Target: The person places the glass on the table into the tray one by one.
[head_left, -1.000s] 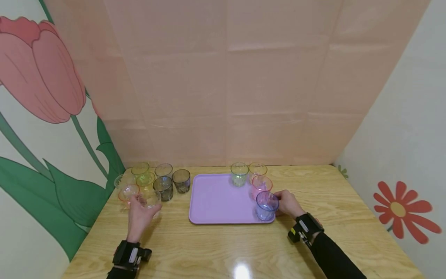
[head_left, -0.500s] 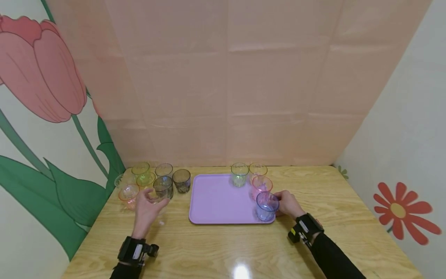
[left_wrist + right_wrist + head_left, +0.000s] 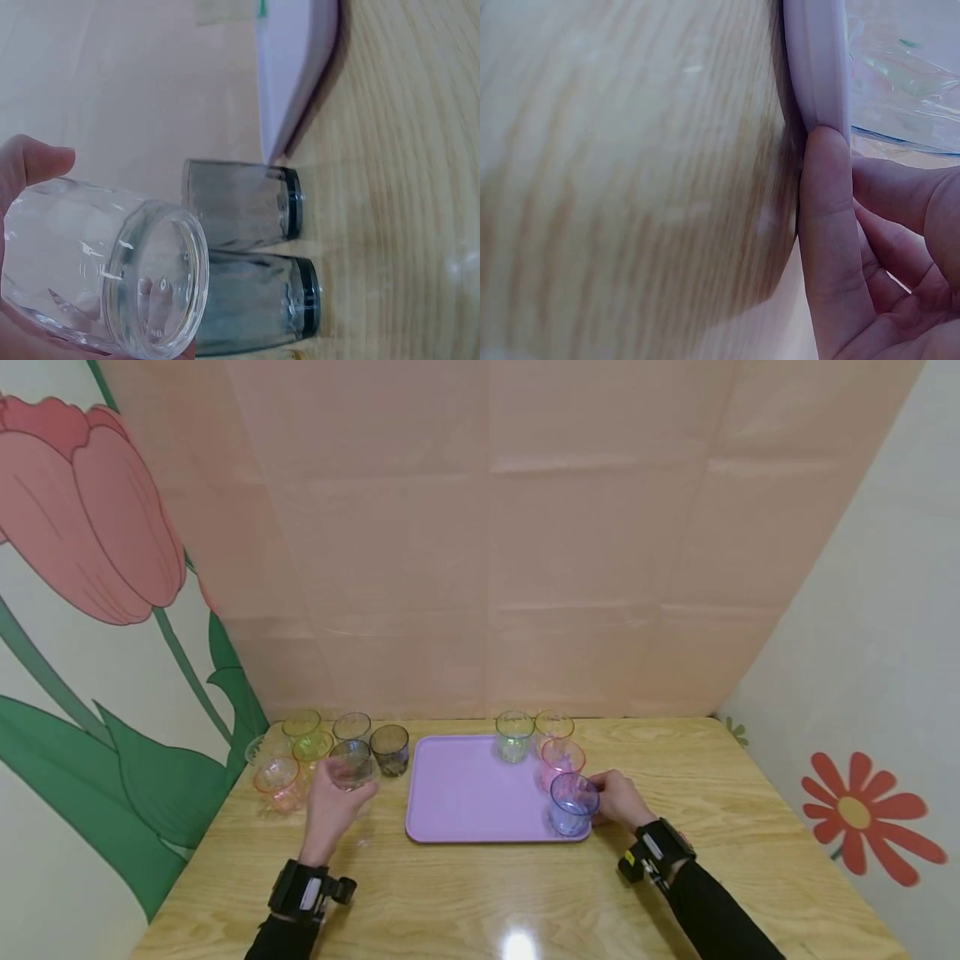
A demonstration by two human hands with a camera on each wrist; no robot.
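My left hand [image 3: 332, 810] holds a clear glass [image 3: 71, 255] off the table, fingers and thumb curled round its side. In the left wrist view its thick base points toward two dark grey glasses [image 3: 247, 300] standing behind. At the right edge of the purple tray [image 3: 480, 793], my right hand [image 3: 621, 799] pinches the rim, one finger against the outer wall. Beside those fingers stands a blue glass [image 3: 574, 810] in the tray's front right corner. Behind it are a pink glass [image 3: 562, 760], an orange-rimmed glass [image 3: 553, 727] and a green glass [image 3: 514, 743].
Left of the tray, several glasses cluster: a pinkish orange one [image 3: 279, 789], yellow-green ones [image 3: 312, 746] and grey ones [image 3: 391, 752]. They stand near the table's [image 3: 450, 893] left edge. A pinkish sheet [image 3: 480, 568] hangs behind the table.
My left hand has moved right with the clear glass, away from the pinkish orange glass and in front of the grey ones. My right hand stays at the tray's edge.
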